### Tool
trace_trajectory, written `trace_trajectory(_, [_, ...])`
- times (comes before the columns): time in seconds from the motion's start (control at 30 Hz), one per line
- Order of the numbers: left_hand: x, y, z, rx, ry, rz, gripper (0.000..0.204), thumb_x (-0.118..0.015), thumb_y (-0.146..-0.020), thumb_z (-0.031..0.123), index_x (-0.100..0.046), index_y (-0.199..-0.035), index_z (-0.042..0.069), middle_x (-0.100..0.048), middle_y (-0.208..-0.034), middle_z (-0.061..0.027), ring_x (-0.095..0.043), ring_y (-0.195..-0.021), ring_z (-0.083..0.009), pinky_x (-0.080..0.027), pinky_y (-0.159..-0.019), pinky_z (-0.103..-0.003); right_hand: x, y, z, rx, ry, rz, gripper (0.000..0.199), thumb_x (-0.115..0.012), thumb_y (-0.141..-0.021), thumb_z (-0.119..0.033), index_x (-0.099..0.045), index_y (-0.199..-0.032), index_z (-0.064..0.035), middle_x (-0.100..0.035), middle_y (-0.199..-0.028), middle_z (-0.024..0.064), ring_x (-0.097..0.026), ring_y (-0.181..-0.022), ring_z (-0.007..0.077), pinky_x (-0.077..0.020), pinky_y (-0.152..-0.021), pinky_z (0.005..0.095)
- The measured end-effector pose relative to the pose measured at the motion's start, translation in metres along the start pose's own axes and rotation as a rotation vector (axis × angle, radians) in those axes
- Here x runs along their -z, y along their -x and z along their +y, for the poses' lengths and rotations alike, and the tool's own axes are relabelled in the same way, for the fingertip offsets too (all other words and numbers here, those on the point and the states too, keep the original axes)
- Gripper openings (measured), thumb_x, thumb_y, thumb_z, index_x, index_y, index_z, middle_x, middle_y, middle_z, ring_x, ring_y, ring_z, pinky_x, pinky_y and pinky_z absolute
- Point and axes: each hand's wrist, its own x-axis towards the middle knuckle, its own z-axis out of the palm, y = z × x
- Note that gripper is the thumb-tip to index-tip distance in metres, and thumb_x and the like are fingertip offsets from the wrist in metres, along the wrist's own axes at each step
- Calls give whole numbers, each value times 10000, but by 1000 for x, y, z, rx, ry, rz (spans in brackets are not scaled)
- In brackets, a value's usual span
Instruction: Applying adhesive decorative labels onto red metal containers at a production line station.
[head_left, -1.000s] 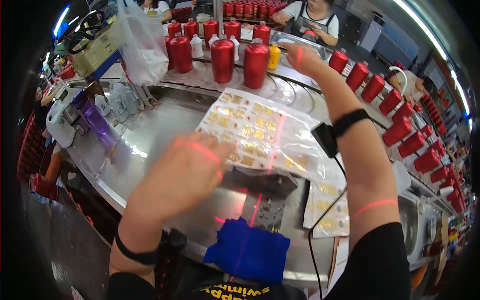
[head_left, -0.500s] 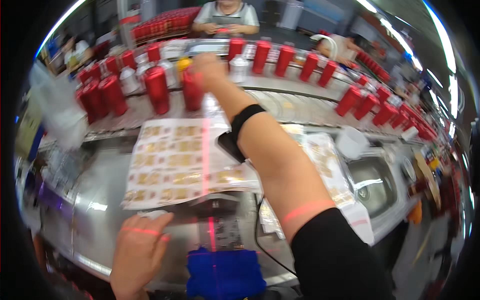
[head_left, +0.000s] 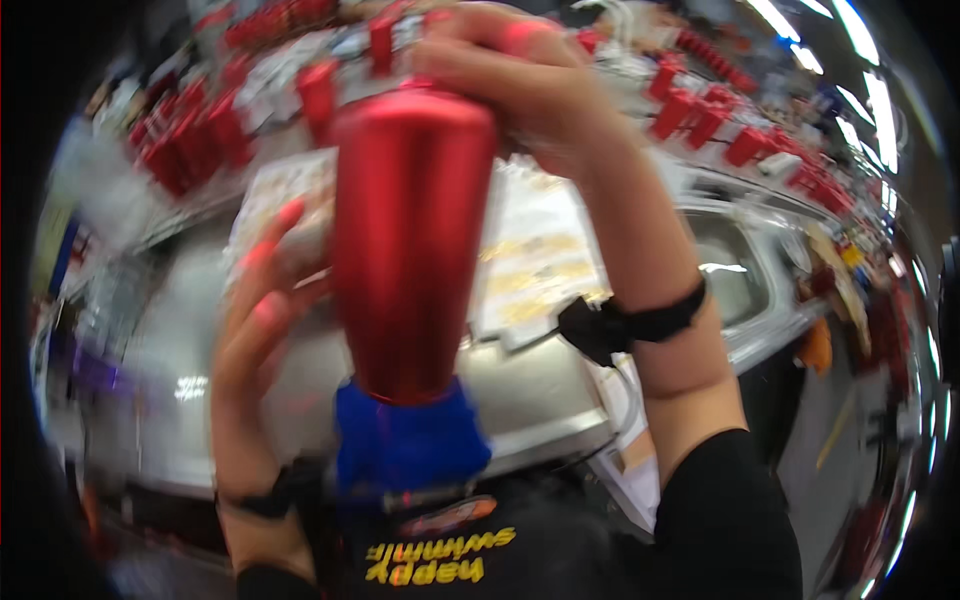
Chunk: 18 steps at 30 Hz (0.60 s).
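A glossy red bottle [head_left: 410, 245] hangs close in front of me, tapering toward its lower end. My right hand [head_left: 520, 75] is closed round its top, so the neck is mostly hidden. Just left of the bottle, my left hand [head_left: 262, 290] has its fingers curved and partly apart, facing the bottle's side. A whitish crumpled piece [head_left: 309, 245] shows between these fingers and thumb; blur hides what it is. Behind the bottle lies the printed sheet [head_left: 540, 250] with gold patches. Below the bottle is a blue block-shaped thing [head_left: 410, 445].
Several red bottles [head_left: 190, 140] stand at the far left, and more [head_left: 705, 115] at the far right. A metal sink [head_left: 728, 268] is set into the right side of the steel worktop [head_left: 530, 385]. A clear plastic bag [head_left: 110, 190] hangs at the left.
My right hand has come back from the far row with a red bottle, now held up close. My left hand has risen from the worktop to the bottle's left side. The view has shifted.
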Motion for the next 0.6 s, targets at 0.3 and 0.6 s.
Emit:
trace_trajectory(0.3, [-55,68,-42,404,613,233,643,-569,-907,479,-466,-1302,-18,-608,-1186,-151,-648,-999,-222,-542,-867,-353,-80,100,82,-474,-32,129,334,-498,-996,-322,-596,-1175,-58,-620,-989,-12,-540,-916,56,-418,-694,207])
trace_trajectory(0.6, [-46,50,-47,384,208,353,689,-653,-872,441,-399,-1280,-52,-572,-1132,-199,-631,-959,-230,-537,-808,-342,-93,111,94,-402,219,106,320,-533,-977,-256,-609,-1196,-36,-596,-915,-24,-464,-750,47,-400,-656,205])
